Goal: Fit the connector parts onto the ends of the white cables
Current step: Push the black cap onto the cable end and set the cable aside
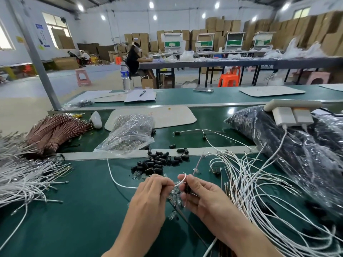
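With the left hand (150, 190), pinching a thin white cable (118, 183) near its tip; with the right hand (200, 195), closed round a small black cylindrical plastic connector part (187, 189). Working just in front of the heap of black plastic caps (157, 162), handy for the next grab, presumably. Holding tip and part close, likely lining up the push. Right of the heap, more tangled white cables (250, 179) to do.

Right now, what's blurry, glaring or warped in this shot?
Head view: the wide-angle lens leans the grey pole; white cables at the right edge smear; ceiling lamps flare and mirror on the green belt; left hand and right hand look sharp.
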Tool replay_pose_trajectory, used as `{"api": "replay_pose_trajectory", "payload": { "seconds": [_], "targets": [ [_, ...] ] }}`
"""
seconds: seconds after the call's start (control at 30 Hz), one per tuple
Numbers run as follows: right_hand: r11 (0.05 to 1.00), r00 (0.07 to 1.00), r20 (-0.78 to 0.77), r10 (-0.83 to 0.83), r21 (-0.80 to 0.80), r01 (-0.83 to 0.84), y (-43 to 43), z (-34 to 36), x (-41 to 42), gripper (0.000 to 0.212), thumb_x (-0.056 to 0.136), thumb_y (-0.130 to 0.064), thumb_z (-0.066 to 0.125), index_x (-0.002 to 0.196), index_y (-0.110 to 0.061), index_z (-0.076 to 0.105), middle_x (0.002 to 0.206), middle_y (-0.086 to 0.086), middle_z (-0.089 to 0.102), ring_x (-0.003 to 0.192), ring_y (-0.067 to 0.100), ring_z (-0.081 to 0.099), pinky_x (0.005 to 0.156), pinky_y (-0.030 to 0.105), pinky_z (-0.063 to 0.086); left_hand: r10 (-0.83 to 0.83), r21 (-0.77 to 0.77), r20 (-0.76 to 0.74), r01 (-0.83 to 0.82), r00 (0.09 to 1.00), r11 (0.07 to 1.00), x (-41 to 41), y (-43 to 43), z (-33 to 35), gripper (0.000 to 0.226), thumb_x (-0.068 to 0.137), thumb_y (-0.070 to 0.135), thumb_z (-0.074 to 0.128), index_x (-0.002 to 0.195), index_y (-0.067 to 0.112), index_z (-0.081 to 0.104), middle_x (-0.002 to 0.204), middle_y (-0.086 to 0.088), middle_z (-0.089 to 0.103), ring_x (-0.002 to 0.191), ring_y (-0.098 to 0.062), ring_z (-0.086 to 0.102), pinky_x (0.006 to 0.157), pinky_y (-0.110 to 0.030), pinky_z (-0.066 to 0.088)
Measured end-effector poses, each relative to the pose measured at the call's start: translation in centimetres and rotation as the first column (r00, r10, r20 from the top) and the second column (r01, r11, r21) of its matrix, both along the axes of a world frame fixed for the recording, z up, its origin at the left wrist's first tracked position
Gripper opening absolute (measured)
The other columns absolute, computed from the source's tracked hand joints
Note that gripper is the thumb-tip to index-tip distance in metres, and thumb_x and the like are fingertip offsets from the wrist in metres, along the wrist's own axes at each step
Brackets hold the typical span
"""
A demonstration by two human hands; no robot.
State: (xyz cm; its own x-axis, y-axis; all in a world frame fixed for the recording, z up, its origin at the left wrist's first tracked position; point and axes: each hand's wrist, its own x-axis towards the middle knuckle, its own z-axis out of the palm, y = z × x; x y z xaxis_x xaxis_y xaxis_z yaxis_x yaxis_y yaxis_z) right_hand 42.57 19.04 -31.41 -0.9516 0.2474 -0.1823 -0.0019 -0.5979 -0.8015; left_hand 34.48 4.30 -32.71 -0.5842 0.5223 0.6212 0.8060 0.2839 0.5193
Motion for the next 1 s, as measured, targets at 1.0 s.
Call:
{"api": "replay_pose_trajectory", "payload": {
  "seconds": [1.0],
  "targets": [
    [0.966, 0.972, -0.084, -0.221, 0.119, 0.230, -1.3, 0.1, -0.4, 0.020, 0.061, -0.030, 0.084, 0.078, -0.022, 0.079, 0.084, 0.006, 0.070, 0.070, 0.016, 0.066, 0.066, 0.027, 0.058, -0.020, -0.078, 0.130, 0.030, 0.991, 0.996, 0.6, -0.5, 0.0, 0.024, 0.094, 0.056, 0.022, 0.094, 0.042, 0.041, 0.084, 0.028, 0.055, 0.061, -0.008, 0.051, 0.055, -0.020, 0.041]
  ]
}}
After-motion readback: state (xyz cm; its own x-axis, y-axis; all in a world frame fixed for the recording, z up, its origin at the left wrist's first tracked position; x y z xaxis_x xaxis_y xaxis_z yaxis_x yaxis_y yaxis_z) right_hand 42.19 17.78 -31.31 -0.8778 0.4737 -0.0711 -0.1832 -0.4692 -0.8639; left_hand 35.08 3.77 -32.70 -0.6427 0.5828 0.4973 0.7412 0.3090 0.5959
